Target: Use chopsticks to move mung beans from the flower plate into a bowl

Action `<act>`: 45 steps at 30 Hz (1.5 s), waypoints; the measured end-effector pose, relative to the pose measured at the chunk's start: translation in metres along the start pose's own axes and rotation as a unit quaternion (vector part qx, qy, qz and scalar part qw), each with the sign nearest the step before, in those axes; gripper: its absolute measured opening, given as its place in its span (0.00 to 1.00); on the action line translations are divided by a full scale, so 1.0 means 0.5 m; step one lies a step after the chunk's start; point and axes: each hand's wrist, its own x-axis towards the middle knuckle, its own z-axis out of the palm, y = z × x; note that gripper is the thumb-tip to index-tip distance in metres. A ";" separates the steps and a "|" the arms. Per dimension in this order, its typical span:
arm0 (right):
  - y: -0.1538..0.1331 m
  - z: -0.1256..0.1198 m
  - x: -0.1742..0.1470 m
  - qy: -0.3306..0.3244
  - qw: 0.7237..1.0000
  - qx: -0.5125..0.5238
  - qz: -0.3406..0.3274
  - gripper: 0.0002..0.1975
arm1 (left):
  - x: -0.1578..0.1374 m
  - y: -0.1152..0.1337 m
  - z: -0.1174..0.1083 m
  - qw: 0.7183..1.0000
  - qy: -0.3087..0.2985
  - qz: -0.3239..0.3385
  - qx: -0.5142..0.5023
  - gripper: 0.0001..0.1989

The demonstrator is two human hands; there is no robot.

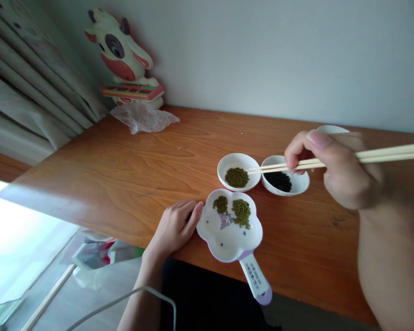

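My right hand (345,165) grips a pair of pale chopsticks (372,156), whose tips reach over the right side of a white bowl (224,166) of green mung beans (237,177). Whether a bean sits between the tips is too small to tell. Just right of it stands a second white bowl (301,185) with black beans (279,181), partly behind the chopsticks. Nearer me lies a flower-shaped white and purple dish (227,246) with a handle, holding two clusters of green beans (241,212). My left hand (177,225) rests loosely curled on the table, thumb touching the dish's left rim.
Behind my right hand shows the rim of another white bowl (333,129). A cow-shaped toy keyboard (124,59) leans at the back left wall, with a crumpled clear plastic bag (145,118) before it. A grey cable (124,296) crosses my left forearm.
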 end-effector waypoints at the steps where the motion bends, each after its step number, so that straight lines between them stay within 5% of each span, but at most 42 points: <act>1: -0.003 0.000 -0.002 -0.002 1.000 0.013 0.002 0.27 | 0.000 0.000 0.000 1.000 0.000 0.001 0.000 0.21; 13: -0.024 0.021 -0.020 -0.090 0.992 0.082 -0.033 0.21 | 0.000 -0.006 -0.001 1.000 -0.022 0.008 -0.011 0.19; 23: -0.038 0.043 0.000 -0.223 0.974 -0.020 -0.020 0.25 | -0.002 -0.014 0.000 0.999 -0.020 0.029 -0.007 0.18; 34: -0.026 0.083 0.001 -0.285 0.958 0.001 -0.034 0.23 | -0.003 -0.008 -0.001 1.000 -0.006 0.018 -0.003 0.19; 45: -0.036 0.105 0.005 -0.273 0.960 -0.030 -0.050 0.23 | -0.003 -0.005 -0.002 1.000 -0.008 0.010 -0.001 0.20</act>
